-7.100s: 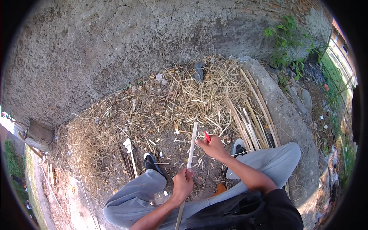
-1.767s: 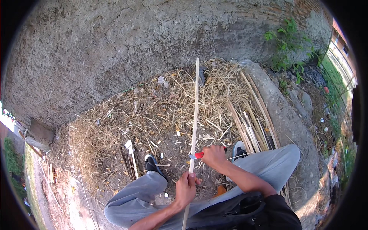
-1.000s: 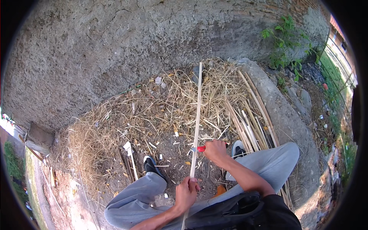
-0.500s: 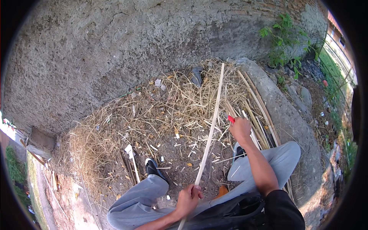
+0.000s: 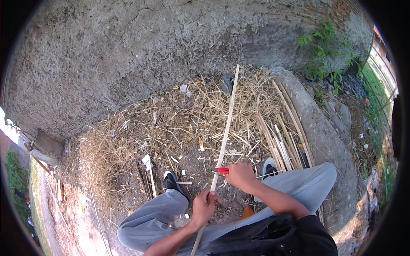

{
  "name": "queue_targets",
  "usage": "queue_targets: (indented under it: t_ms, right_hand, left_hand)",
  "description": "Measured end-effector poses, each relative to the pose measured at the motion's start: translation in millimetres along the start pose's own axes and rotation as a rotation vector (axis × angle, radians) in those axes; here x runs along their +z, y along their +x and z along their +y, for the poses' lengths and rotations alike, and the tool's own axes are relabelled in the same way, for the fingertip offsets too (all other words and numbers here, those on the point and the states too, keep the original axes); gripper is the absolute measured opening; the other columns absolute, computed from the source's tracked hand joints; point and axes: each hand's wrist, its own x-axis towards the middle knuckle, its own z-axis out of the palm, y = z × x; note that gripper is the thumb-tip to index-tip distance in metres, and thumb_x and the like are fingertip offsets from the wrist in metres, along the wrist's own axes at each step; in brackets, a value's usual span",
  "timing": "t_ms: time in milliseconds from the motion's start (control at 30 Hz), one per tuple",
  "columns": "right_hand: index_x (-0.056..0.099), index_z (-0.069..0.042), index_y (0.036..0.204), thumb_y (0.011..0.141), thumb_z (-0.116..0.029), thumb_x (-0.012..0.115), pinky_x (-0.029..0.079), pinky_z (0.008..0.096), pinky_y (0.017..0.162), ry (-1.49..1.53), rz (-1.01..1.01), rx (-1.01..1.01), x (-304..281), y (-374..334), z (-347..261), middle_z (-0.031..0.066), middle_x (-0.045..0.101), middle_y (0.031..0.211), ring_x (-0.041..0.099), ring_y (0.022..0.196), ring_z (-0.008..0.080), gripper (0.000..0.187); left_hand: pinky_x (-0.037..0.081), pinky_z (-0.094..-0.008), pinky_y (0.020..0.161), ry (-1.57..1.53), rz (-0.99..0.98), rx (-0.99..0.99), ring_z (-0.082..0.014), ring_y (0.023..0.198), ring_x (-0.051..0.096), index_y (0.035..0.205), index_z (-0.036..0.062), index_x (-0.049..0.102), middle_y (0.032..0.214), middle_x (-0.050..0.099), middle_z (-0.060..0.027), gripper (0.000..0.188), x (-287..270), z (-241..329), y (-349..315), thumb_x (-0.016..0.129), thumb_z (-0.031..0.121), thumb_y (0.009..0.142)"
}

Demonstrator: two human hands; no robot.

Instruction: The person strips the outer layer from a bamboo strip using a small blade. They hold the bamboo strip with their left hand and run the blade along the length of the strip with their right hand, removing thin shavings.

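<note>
A long pale strip [image 5: 226, 131], which looks like split bamboo, runs from my lap out across the ground towards the wall. My left hand [image 5: 203, 208] is closed around its near part, thumb lying along the top. Just ahead of it, my right hand [image 5: 241, 176] grips a small red knife [image 5: 223, 170]. The knife's dark end meets the strip, and most of its handle is hidden in my fingers. Chips and short shavings are scattered on the dirt between my feet.
Long strips [image 5: 282, 143] lie bundled by my right knee, beside a concrete ledge [image 5: 318, 123]. Dry straw [image 5: 106, 158] covers the ground up to a rough wall [image 5: 141, 51]. A white-headed stick [image 5: 150, 173] lies left of my left shoe [image 5: 174, 183]. A green plant [image 5: 324, 51] grows at far right.
My right hand has brought the knife left and nearer, onto the strip close to my left hand. The strip's far end has swung left, and my left hand has shifted slightly left and up.
</note>
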Motion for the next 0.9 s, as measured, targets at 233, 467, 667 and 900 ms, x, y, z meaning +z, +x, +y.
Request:
queue_targets:
  t_ms: [233, 467, 667, 900]
  right_hand:
    - [0.074, -0.004, 0.082, 0.078, -0.017, 0.058, 0.053, 0.0510, 0.072, -0.084, -0.044, 0.034, 7.9, 4.1, 3.8, 0.0238, 0.069, 0.080, 0.069, 0.076, 0.0402, 0.020]
    - [0.073, -0.002, 0.079, 0.079, -0.014, 0.058, 0.054, 0.0508, 0.068, -0.126, 0.051, 0.055, 21.6, 13.4, 21.5, 0.0244, 0.069, 0.077, 0.070, 0.074, 0.0403, 0.019]
    - [0.073, -0.002, 0.079, 0.079, -0.012, 0.060, 0.054, 0.0517, 0.069, -0.138, 0.215, 0.290, -8.3, 41.2, 79.9, 0.0239, 0.069, 0.078, 0.069, 0.075, 0.0407, 0.017]
    - [0.073, -0.003, 0.079, 0.075, -0.013, 0.065, 0.053, 0.0527, 0.073, -0.090, 0.310, 0.347, -1.5, 52.4, 95.0, 0.0256, 0.067, 0.081, 0.068, 0.076, 0.0422, 0.013]
  left_hand:
    - [0.046, -0.0333, 0.055, 0.154, 0.089, 0.051, -0.0156, 0.055, 0.058, 0.089, -0.0023, 0.063, 0.067, 0.066, -0.0088, 0.026, 6.2, 14.0, -9.5, 0.048, 0.016, 0.099]
    - [0.045, -0.0315, 0.052, 0.179, 0.051, 0.028, -0.0129, 0.052, 0.056, 0.089, -0.0022, 0.063, 0.065, 0.066, -0.0082, 0.026, 11.0, 23.0, -15.7, 0.048, 0.017, 0.099]
    - [0.048, -0.0347, 0.054, 0.179, -0.071, 0.000, -0.0188, 0.055, 0.062, 0.092, -0.0009, 0.063, 0.067, 0.067, -0.0095, 0.024, 19.6, 20.7, -37.8, 0.048, 0.017, 0.099]
    - [0.048, -0.0302, 0.055, 0.150, -0.092, -0.004, -0.0129, 0.057, 0.061, 0.092, -0.0016, 0.063, 0.066, 0.066, -0.0076, 0.025, 13.2, 24.7, -43.1, 0.048, 0.018, 0.100]
